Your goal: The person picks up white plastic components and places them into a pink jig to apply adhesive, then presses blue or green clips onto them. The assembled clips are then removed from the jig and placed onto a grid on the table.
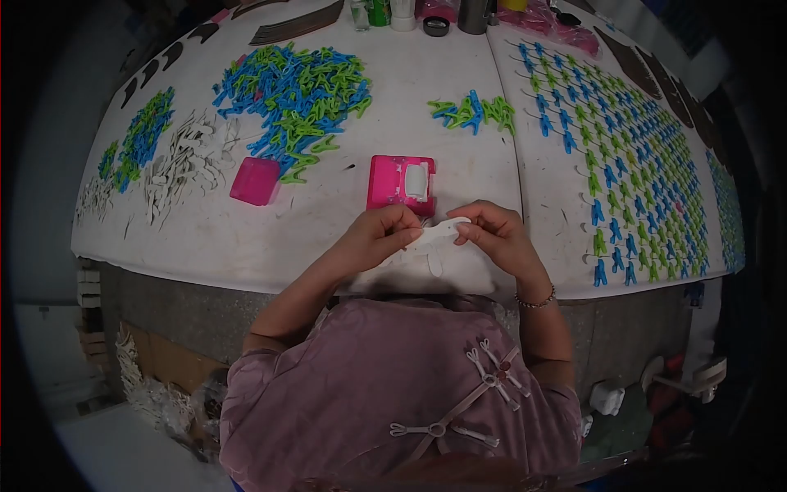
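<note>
Between my two hands, over the table's front edge, is a small white strip-like piece [438,233]. My left hand [385,232] pinches its left end between thumb and forefinger. The right end is pinched by my right hand [492,234], which has a beaded bracelet at the wrist. Just beyond my hands lies a pink device [388,182] with a white part on its right side. Another white piece [435,261] lies or hangs below the held one; its support is unclear.
Blue and green clips form a large pile [295,90], with a smaller cluster [474,112] right of it. White pieces [184,164] and a pink box [255,181] sit left. Rows of clips [623,164] cover the right side. Bottles [379,13] stand at the back.
</note>
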Demonstrator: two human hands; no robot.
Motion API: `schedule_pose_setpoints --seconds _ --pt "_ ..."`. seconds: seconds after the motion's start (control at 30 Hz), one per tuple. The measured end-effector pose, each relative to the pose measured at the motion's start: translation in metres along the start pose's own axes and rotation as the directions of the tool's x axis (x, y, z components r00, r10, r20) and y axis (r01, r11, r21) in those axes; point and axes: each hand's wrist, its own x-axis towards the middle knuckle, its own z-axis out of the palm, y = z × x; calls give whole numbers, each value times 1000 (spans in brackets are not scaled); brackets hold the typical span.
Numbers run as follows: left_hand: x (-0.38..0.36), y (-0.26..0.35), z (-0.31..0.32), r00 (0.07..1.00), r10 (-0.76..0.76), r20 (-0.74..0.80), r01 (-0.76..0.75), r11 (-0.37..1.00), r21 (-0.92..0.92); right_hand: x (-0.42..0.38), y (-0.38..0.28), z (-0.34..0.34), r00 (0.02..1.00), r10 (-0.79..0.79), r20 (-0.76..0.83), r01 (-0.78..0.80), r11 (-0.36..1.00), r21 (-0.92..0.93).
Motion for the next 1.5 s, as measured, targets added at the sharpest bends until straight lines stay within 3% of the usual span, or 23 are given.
schedule_pose_setpoints --seconds 0.03,0.07,0.13,0.27,0.33,0.47,0.57,0.63,0.93,1.07,1.13,1.5 --pt "0 1 -2 996 78 -36 -73 991 115 1 0 -1 998 45 34 -43 997 -58" --pt "-1 4 -4 996 81 -39 -76 991 111 2 1 -1 998 47 37 -44 997 -63" --pt "-4 21 -8 955 276 -106 -174 815 552 7 4 1 999 46 14 -42 982 -185" --pt "4 16 -22 960 231 -159 -140 887 440 19 3 10 998 -55 41 66 945 -319" --pt "13 15 -31 939 270 -212 -228 952 204 30 7 13 993 -116 12 112 928 -354" --pt "35 21 -46 899 349 -263 -349 936 48 58 14 16 980 -194 -45 173 942 -289" --pt "48 16 -55 875 371 -312 -330 927 177 74 19 15 963 -266 -44 219 867 -448" --pt "53 13 -60 816 514 -265 -384 825 415 81 26 14 938 -346 -23 260 747 -612" --pt "53 2 -69 730 659 -182 -424 645 636 95 50 19 934 -357 3 270 702 -659" --pt "56 -1 -66 708 680 -189 -441 636 634 94 49 13 900 -432 51 348 646 -679" --pt "62 -5 -63 707 685 -175 -482 649 589 89 42 6 941 -332 61 266 616 -742" --pt "55 0 -73 699 699 -151 -452 595 664 97 45 16 941 -335 56 284 685 -671"
